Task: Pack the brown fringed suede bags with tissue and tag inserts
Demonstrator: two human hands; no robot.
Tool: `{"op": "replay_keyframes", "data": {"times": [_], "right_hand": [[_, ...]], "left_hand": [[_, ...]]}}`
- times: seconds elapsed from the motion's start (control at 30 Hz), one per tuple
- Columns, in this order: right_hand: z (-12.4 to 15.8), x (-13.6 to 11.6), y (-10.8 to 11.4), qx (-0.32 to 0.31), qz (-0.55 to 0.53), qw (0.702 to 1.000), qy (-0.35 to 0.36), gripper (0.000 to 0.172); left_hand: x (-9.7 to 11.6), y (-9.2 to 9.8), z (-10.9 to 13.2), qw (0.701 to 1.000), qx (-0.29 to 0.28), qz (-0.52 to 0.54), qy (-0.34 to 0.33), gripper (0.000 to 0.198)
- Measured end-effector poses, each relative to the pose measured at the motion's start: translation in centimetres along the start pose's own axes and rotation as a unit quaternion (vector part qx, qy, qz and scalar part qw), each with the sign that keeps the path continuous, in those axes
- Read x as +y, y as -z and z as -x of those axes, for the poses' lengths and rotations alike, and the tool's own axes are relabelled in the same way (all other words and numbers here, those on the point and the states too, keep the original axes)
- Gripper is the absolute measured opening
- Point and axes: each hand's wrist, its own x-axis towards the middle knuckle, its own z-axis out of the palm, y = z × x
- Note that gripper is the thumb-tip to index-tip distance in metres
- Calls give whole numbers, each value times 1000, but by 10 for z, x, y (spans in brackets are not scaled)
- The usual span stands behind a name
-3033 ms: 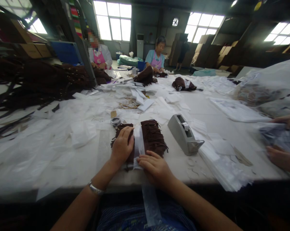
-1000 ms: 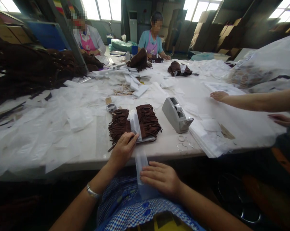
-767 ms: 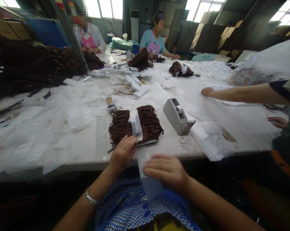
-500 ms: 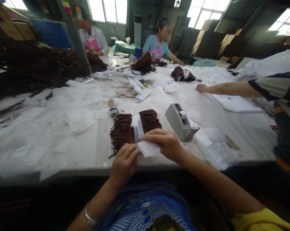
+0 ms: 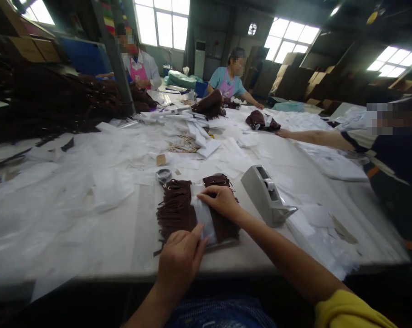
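Observation:
A dark brown fringed suede piece point(image 5: 178, 205), perhaps a folded bag, lies on the table in front of me, its tassels spread to the left. A white paper band point(image 5: 203, 218) runs down its middle. My right hand point(image 5: 221, 200) reaches over the piece, closed, with thumb and fingertips pinching the band's upper part. At the near end, my left hand point(image 5: 178, 253) is curled, its thumb and forefinger closed at the band's lower edge. A grey tape dispenser point(image 5: 265, 196) stands just right of the piece.
Thin white sheets point(image 5: 90, 182) cover the left of the table point(image 5: 147, 264). A brown heap point(image 5: 38, 105) rises beyond. Plastic sleeves point(image 5: 315, 237) lie right of the dispenser. A co-worker's arm point(image 5: 315, 136) reaches in from the right towards another brown bundle point(image 5: 262, 120). Two people stand across the table.
My right hand has brought the white paper down onto the brown piece, where it now lies as a band. My left hand has moved onto the near end. The view has tilted up.

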Motion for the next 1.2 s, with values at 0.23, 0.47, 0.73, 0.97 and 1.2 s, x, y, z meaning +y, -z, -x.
{"op": "replay_keyframes", "data": {"times": [0.23, 0.47, 0.73, 0.97, 1.2], "right_hand": [[-5, 0, -5, 17, 66, 997, -42, 23], [-14, -2, -5, 8, 104, 992, -75, 14], [-25, 2, -4, -17, 134, 988, -72, 33], [-19, -13, 26, 28, 177, 983, -29, 48], [80, 38, 147, 265, 236, 931, -81, 31]], "left_hand": [[2, -6, -14, 995, -4, -102, 13, 24], [9, -5, -28, 980, -86, -181, 21, 22], [-1, -16, -37, 972, -133, -178, -75, 42], [-12, -20, -37, 962, -213, -157, -65, 54], [-17, -23, -35, 968, -198, -137, -65, 58]]}}
